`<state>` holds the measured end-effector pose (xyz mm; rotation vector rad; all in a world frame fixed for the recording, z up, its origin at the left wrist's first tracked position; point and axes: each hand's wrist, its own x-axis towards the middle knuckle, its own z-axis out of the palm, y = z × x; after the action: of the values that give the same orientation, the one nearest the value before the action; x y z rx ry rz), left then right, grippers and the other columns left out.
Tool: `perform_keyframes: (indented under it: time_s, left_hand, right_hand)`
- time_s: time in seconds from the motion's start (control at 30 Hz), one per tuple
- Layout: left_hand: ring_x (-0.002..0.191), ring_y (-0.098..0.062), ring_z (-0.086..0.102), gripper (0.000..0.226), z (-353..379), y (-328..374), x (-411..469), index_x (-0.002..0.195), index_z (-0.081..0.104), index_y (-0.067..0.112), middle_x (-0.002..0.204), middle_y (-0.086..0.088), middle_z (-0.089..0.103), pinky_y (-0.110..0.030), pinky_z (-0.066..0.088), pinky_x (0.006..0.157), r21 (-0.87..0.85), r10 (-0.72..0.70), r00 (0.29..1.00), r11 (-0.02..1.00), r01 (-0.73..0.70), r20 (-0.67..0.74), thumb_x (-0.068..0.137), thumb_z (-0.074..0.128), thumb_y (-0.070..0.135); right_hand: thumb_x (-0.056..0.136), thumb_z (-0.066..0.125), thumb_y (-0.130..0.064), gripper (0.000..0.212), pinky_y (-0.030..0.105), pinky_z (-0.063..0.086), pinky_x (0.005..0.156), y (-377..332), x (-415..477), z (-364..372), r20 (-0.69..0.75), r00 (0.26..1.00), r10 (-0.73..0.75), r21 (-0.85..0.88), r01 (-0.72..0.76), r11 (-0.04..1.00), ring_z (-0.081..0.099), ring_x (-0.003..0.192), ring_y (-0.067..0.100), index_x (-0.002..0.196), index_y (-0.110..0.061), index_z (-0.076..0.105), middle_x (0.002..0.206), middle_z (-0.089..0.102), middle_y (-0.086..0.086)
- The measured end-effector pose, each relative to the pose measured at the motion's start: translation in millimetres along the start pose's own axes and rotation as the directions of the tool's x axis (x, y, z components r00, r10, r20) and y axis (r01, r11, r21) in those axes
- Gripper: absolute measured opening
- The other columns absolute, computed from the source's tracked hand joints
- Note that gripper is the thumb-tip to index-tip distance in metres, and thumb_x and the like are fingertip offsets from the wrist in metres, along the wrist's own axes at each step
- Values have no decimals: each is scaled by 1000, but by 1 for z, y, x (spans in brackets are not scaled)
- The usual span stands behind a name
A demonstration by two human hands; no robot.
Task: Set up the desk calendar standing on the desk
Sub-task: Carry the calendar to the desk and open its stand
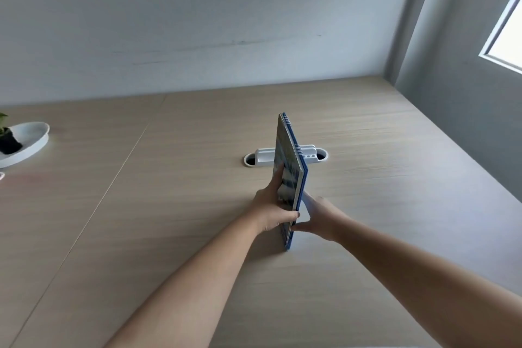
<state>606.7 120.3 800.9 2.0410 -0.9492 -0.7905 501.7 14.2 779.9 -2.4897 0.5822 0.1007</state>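
A spiral-bound desk calendar [288,161] with a blue cover stands on edge in the middle of the light wooden desk [175,178], folded flat and seen edge-on, its wire binding at the far top. My left hand [272,206] presses against its left face, thumb at the near edge. My right hand [316,215] holds its right side low down, fingers against the blue back. The calendar's lower edge rests on the desk.
A white cable grommet [317,156] is set into the desk just behind the calendar. A white oval dish [31,138] with a small plant sits at the far left. A wall runs along the back and another with a window [505,31] on the right.
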Motion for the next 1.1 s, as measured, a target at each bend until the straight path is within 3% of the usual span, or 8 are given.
perform_keyframes:
  time_s: [0.13,0.23,0.33,0.4,0.53,0.8,0.97,1.1]
  left_hand:
    - [88,-18,71,108,1,3,-1,151,0,45,117,-1,70,-27,58,77,55,-9,998,998,13,-62,75,68,11]
    - [80,-21,67,89,0,1,-2,151,14,36,94,-3,69,-30,56,69,161,-32,992,986,51,-124,80,61,13]
    - [83,-29,68,85,1,2,-4,151,14,37,94,-13,70,-41,59,76,246,-33,993,967,59,-110,81,57,13]
    - [82,-33,68,89,4,5,-5,151,8,42,93,-18,69,-41,58,74,264,-22,997,964,41,-75,81,53,9]
    - [83,-34,67,93,6,7,-3,150,-1,46,93,-20,68,-41,56,73,251,-2,999,968,16,-53,82,49,6]
    - [80,-21,61,83,1,8,-3,152,13,34,103,-14,68,-33,54,73,202,-4,998,979,16,-59,83,49,5]
    - [83,-27,62,79,-12,4,-9,150,14,37,95,-8,64,-36,54,73,199,-27,995,979,46,-97,85,50,10]
    - [103,-32,64,94,-9,7,-10,148,2,50,122,-5,63,-40,54,80,311,8,993,950,30,-118,77,55,20]
  right_hand:
    - [81,66,-27,101,33,51,79,5,3,2,-78,993,-87,-55,83,995,61,96,25,149,-32,-8,137,54,11]
    - [85,57,-21,94,34,51,83,5,5,1,-183,975,-125,-29,122,992,58,114,28,147,-37,-12,154,33,6]
    - [81,63,-29,105,34,45,95,8,9,-2,-166,980,-109,57,120,991,46,131,28,146,-34,-19,159,20,5]
    - [75,70,-36,118,31,39,103,8,10,-1,-86,991,-105,101,114,988,36,139,24,144,-30,-25,160,12,4]
    - [74,71,-43,120,34,39,107,7,11,4,-149,985,-87,109,104,989,32,141,22,144,-29,-26,161,7,2]
    - [72,69,-32,121,33,52,87,-1,10,14,-222,971,-88,32,98,995,26,144,24,140,-31,-30,162,-7,-2]
    - [79,53,-13,98,38,53,68,13,9,7,-283,956,76,-34,-89,995,56,114,36,147,-32,-15,161,5,4]
    - [86,41,-7,87,37,45,62,17,12,12,-225,962,153,28,-150,988,60,82,33,147,-28,-19,151,35,17]
